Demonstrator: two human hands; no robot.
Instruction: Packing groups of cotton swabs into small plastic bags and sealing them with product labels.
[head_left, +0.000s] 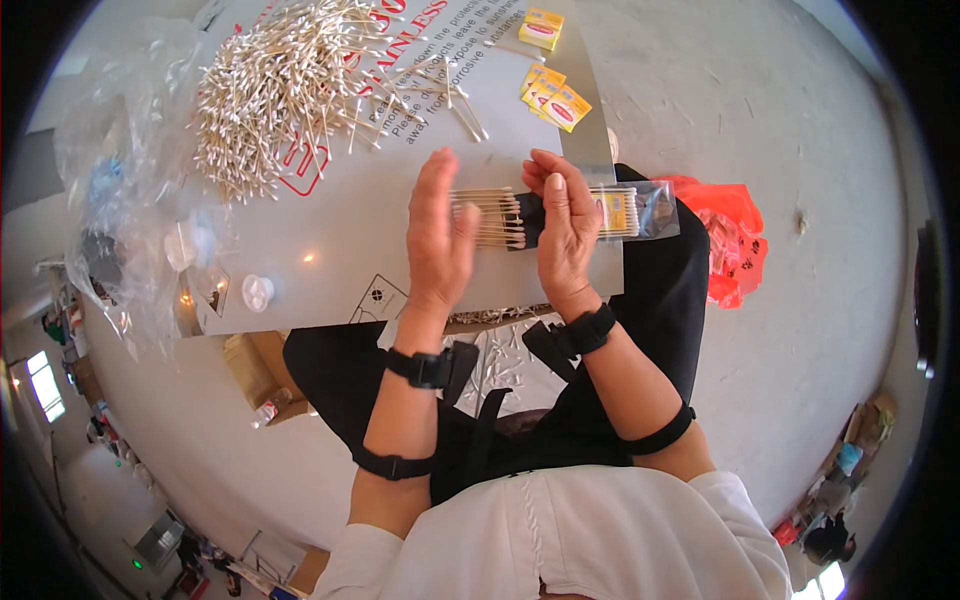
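A row of cotton swabs (482,215) lies side by side on the grey tabletop, between my two hands. At the swabs' left end stands my left hand (438,235), edge down, fingers stretched and thumb apart. My right hand (568,235) is on their other side, open, its fingers slightly curved and its palm toward the swabs. Between the swabs and this palm is a black piece (528,218), partly hidden. Just beyond the right hand, a clear plastic bag (655,208) holds more swabs and a yellow card (612,212); the hand covers its left part.
A big heap of loose cotton swabs (275,95) covers the far left of the table (350,225). Several yellow cards (555,100) lie at the far right edge. Crumpled clear plastic (125,190) and a small white cup (257,292) are left; a red bag (725,245) sits right, below table height.
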